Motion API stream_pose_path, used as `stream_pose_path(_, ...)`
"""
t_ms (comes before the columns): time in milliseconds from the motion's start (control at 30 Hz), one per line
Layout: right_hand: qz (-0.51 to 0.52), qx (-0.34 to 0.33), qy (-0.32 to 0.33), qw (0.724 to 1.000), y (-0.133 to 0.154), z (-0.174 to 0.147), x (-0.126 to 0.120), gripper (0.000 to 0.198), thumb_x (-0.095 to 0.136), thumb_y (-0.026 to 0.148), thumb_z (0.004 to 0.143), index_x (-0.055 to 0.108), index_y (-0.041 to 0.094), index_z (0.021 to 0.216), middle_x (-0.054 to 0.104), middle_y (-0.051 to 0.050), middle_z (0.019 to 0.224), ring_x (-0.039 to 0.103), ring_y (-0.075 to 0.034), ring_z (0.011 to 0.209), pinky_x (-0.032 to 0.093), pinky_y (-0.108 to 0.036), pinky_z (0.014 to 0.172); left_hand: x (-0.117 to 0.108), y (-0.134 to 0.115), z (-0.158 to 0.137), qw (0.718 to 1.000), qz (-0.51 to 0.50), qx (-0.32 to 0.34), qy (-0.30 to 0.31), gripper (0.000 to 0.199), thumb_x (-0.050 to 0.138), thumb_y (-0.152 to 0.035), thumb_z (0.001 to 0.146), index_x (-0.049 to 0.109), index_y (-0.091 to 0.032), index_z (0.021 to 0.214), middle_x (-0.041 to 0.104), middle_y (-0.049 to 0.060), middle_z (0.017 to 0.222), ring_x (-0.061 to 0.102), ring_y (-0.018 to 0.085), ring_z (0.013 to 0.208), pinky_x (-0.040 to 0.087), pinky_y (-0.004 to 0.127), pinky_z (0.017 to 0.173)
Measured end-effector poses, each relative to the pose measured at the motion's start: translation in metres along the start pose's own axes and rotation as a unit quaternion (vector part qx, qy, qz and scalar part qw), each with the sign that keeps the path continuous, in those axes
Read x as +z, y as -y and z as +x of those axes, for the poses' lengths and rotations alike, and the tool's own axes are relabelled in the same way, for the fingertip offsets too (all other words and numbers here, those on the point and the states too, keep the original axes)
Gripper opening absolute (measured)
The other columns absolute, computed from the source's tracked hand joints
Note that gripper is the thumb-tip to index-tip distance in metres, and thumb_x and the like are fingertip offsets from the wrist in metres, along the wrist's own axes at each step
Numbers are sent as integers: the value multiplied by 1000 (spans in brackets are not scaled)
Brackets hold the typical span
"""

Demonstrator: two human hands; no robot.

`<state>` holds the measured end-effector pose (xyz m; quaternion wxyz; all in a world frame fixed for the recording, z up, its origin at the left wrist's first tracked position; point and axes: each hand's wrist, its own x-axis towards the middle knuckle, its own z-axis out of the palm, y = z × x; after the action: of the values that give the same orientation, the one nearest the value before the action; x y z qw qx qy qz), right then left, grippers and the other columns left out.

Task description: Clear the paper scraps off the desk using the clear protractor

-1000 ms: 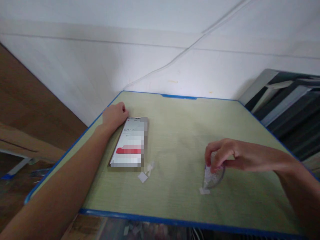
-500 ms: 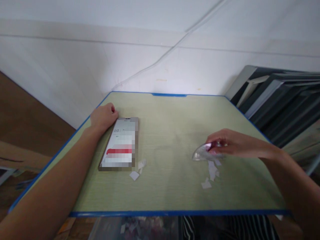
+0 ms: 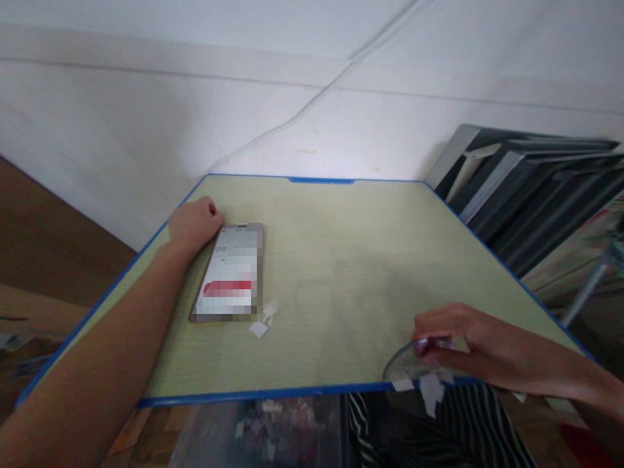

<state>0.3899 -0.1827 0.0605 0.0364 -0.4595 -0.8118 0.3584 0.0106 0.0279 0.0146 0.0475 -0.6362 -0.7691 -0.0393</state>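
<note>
My right hand (image 3: 461,335), thumb and fingers pinched, grips a clear, round-edged plastic piece (image 3: 402,361) at the table's near edge. Its exact kind is not plain, and the fingers cover part of it. White paper scraps (image 3: 431,394) lie along its lower side, one hanging past the blue rim. My left hand (image 3: 192,224) rests curled in a fist on the left of the table, beside the top of a smartphone (image 3: 234,266). Nothing shows in that fist. A few more paper scraps (image 3: 260,329) lie by the phone's lower right corner.
The pale table (image 3: 312,260) has a blue rim and stands against a white wall (image 3: 273,78). Dark flat panels (image 3: 526,188) lean at the right. Below the near edge are a clear bin (image 3: 292,435) with scraps inside and striped clothing (image 3: 468,429).
My right hand has drawn the plastic piece toward me to the near edge, and the right-hand scraps came along with it. My left hand stays by the phone. The view has shifted slightly.
</note>
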Motion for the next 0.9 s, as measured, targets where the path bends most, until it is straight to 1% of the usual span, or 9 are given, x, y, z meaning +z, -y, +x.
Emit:
stream_pose_path(133,11,-22,-1,1000,4,-10,2,27,51,32,94,66,20,75,68,-2,71,65,-17,69,46,-28,65,0,0,0,1000,-9,0,-4,36,37,-32,83,59,-17,108,68,14,110,61,31,100,46,36,76)
stream_pose_path(233,17,-34,-16,999,4,-16,0,29,51,36,96,67,21,77,69,-2,72,65,-16,69,46,-28,65,0,0,0,1000,-10,0,-1,36,37,-32,83,59,-17,107,68,14,110,62,31,101,46,37,76)
stream_pose_path(333,15,-23,-51,998,-3,-17,-3,28,52,38,95,67,21,78,69,-2,71,65,-15,66,47,-27,63,0,0,0,1000,-10,3,1,37,36,-33,84,59,-17,108,67,15,111,62,32,102,46,37,76)
stream_pose_path(433,6,-7,-72,997,-14,-16,-5,26,54,38,93,68,21,80,70,-3,71,65,-16,66,48,-28,61,0,0,1,1000,-9,3,3,38,35,-33,84,59,-17,108,67,15,111,61,32,102,47,38,76)
stream_pose_path(533,8,18,-63,998,-19,-18,-2,27,54,39,92,69,21,80,71,-4,73,67,-18,68,50,-29,62,-1,-1,0,1000,-8,0,4,37,35,-32,84,59,-17,108,67,15,110,61,31,101,47,37,76)
stream_pose_path(633,15,34,-49,998,-17,-25,2,28,54,43,92,69,23,78,71,-3,75,67,-19,71,51,-30,66,-2,-1,-2,1000,-9,6,-1,37,36,-31,84,59,-16,109,67,15,110,60,30,100,47,37,77)
stream_pose_path(767,29,33,-45,998,-15,-30,-1,27,56,43,92,69,23,77,70,-3,71,66,-18,67,49,-29,62,-2,-2,-3,1000,-11,2,-2,38,36,-31,84,60,-16,109,67,15,111,61,31,102,46,37,77)
stream_pose_path(900,22,16,-54,998,-13,-17,-7,25,58,40,90,68,22,76,67,-1,68,62,-16,62,46,-27,59,-1,-2,-2,1000,-21,4,-9,37,37,-30,84,61,-15,108,68,16,109,61,32,101,47,38,77)
